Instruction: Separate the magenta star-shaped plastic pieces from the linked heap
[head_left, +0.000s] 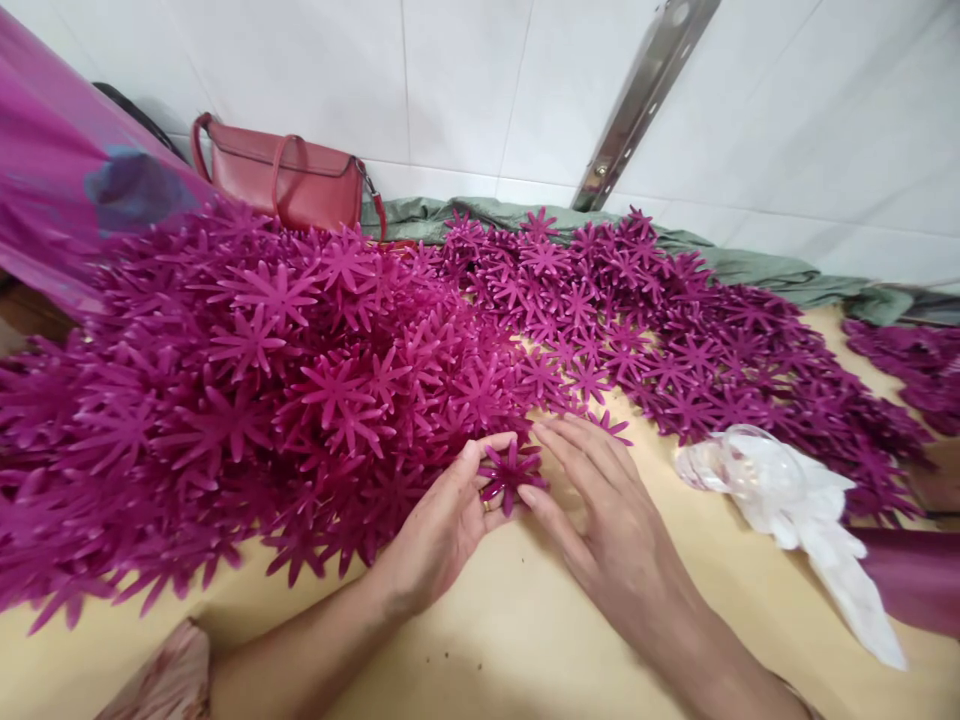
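A single dark purple, flower-shaped piece [511,474] with several narrow petals is between my hands, just above the table. My left hand [442,520] holds it from the left, fingers curled behind it and a ring on one finger. My right hand [607,510] meets it from the right: the thumb tip is on a petal end, and the stretched fingers lie along its upper right side. Part of the right fingers' contact is hidden. Close behind my left hand rises a large heap of magenta flower pieces [247,400]. A flatter, darker spread of them [697,350] lies beyond my right hand.
The yellowish table [480,650] carries small dark specks. To the right lies a crumpled white plastic bag with a clear ring-like part [780,480]. A red handbag [285,175] and green cloth [765,270] are against the tiled wall [465,90]. Pink sheeting [67,150] hangs left.
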